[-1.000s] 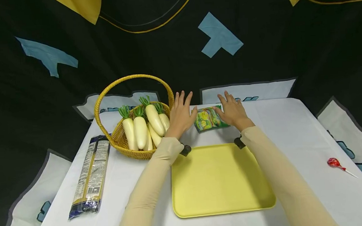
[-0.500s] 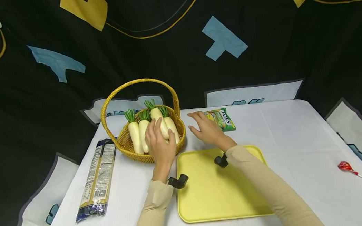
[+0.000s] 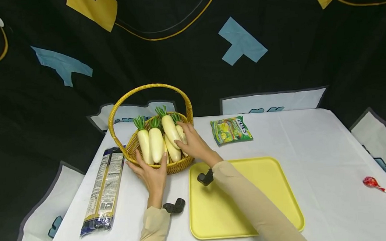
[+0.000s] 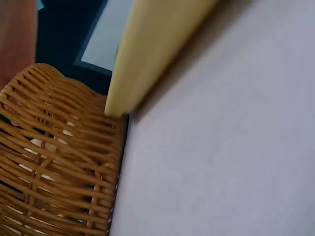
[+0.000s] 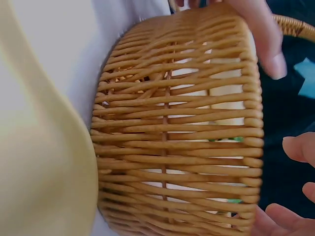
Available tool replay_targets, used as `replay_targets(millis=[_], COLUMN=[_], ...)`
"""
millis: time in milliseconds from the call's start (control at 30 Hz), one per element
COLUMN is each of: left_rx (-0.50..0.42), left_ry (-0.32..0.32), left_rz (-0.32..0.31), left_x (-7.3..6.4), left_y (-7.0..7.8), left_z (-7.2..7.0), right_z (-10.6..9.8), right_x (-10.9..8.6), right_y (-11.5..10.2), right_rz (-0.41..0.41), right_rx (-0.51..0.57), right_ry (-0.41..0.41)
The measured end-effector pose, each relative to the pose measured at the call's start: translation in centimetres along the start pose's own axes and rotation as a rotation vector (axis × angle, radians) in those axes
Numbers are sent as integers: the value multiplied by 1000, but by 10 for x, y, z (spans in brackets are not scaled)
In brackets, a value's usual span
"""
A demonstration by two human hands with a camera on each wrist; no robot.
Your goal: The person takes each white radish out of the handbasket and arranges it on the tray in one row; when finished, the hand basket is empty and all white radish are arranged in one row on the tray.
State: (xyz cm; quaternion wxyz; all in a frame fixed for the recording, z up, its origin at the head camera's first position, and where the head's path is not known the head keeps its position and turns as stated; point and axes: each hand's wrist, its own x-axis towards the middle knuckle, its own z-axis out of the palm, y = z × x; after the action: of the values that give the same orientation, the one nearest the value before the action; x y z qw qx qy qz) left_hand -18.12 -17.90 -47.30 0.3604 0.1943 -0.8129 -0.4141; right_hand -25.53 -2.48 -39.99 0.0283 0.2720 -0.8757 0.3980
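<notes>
A wicker basket point(image 3: 178, 167) with a tall arched handle stands left of centre, holding several white radishes point(image 3: 156, 145) with short green tops. At its front left rim, my left hand point(image 3: 154, 176) has its fingers spread along the wall. In the right wrist view the left thumb point(image 5: 273, 59) reaches over the rim. My right hand point(image 3: 196, 144) is over the basket's right side, thumb and fingers apart beside the upper radish point(image 3: 170, 131). Loosely bent right fingers point(image 5: 299, 147) show past the rim. Woven wall fills part of the left wrist view.
A yellow tray point(image 3: 238, 206) lies in front, under the right forearm. Behind it is a green candy packet point(image 3: 231, 130). A long printed packet point(image 3: 104, 192) lies left of the basket, and a red lollipop point(image 3: 370, 182) lies at the far right. A dark curtain hangs behind.
From above the candy packet, both hands have moved left to the basket. The left hand passed over the radishes to the front left rim; the right hand came to the basket's right side.
</notes>
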Motion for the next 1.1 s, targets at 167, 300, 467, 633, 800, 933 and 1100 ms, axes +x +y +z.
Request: replay_targets(millis=[167, 300, 467, 633, 800, 933, 1100], left_rx=[-18, -10, 26, 35, 31, 33, 38], left_ry=[-34, -18, -4, -6, -14, -11, -19], left_rz=[1, 24, 14, 11, 17, 18, 15], left_x=[-3, -3, -4, -5, -5, -5, -5], left_y=[-4, -5, -4, -5, -5, -5, -5], left_z=[3, 4, 3, 0, 0, -1, -1], right_z=[8, 13, 20, 24, 26, 28, 29], right_x=[9, 15, 23, 29, 33, 35, 36], right_y=[9, 11, 8, 8, 8, 8, 8], right_rz=[56, 93, 119, 140, 148, 164, 199], right_rx=[37, 75, 77, 36, -18, -65, -110], right_ry=[12, 13, 3, -6, -15, -33, -53])
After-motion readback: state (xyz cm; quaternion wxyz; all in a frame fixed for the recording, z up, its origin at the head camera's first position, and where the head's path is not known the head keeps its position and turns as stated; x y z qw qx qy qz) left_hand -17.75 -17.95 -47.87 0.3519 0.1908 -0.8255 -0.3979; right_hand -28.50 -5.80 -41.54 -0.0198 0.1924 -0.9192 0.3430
